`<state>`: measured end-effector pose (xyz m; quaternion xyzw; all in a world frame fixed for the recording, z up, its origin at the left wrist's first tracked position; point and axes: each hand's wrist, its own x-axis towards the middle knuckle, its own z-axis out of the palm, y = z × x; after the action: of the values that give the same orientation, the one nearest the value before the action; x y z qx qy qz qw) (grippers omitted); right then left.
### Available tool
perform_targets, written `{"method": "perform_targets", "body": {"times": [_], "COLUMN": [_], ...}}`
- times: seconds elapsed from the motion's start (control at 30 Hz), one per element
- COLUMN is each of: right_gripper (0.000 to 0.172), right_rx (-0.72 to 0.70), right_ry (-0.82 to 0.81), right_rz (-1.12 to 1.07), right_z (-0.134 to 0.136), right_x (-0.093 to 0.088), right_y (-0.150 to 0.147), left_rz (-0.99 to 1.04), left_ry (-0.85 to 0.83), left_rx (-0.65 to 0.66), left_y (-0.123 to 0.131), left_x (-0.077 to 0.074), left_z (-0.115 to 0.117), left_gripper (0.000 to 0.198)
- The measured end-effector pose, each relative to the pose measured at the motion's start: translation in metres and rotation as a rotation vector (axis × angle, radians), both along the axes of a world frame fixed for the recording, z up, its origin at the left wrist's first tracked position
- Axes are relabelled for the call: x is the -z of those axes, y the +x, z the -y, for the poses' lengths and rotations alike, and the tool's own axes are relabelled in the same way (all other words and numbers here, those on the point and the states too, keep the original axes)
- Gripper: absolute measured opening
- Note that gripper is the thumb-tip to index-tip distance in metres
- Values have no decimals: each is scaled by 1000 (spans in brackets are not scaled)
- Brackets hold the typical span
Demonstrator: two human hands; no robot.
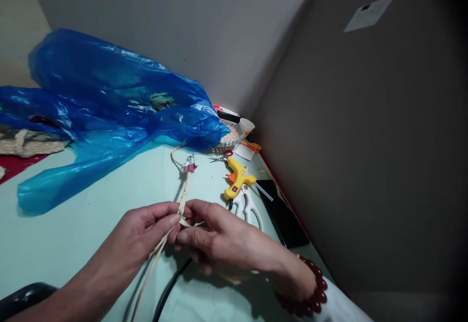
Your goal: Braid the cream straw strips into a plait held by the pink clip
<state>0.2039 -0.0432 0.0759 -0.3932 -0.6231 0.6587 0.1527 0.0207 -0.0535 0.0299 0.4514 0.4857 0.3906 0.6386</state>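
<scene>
A narrow pale braid [185, 191] of flat plant-like strands runs up from my hands to a dark red binder clip [189, 167] with wire handles. My left hand [141, 229] pinches the braid's lower end between thumb and fingers. Close against it, my right hand [215, 232] has its fingers curled round the strands on the other side; a short pale strand tip shows between them. Loose strands [155, 258] trail down below my left hand. Beyond the clip, a thin plaited tail [175, 155] curves toward a blue plastic bag [120, 98].
A yellow glue gun [238, 178] lies right of the braid, by white-handled shears [248, 208] and a black flat object [283, 215]. Small red-handled scissors [227, 154], a woven basket [234, 136] and a paper cup [246, 126] sit near the wall. A black cable [170, 285] crosses the table.
</scene>
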Motion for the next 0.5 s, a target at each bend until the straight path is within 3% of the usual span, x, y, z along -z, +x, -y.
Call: {"method": "perform_targets", "body": {"times": [0.13,0.23,0.37,0.5], "right_gripper": [33,37,32,16], "right_rx": [29,96,139,72], "right_ry": [-184,-238,60,303], "right_rz": [-180,-207,-89,50], "right_z": [-4,-2,0,0], "right_x": [2,10,21,18], "right_y": [-5,-7,-6,1], "left_rz": [-31,-40,-34,-45], "left_ry": [-5,-20,-84,-100], "left_rx": [-34,-32,-109,-111], "left_y": [-6,-8,-5,-1], "left_x": [3,6,6,3], "left_z": [4,11,17,17], "left_gripper": [26,46,70,72]}}
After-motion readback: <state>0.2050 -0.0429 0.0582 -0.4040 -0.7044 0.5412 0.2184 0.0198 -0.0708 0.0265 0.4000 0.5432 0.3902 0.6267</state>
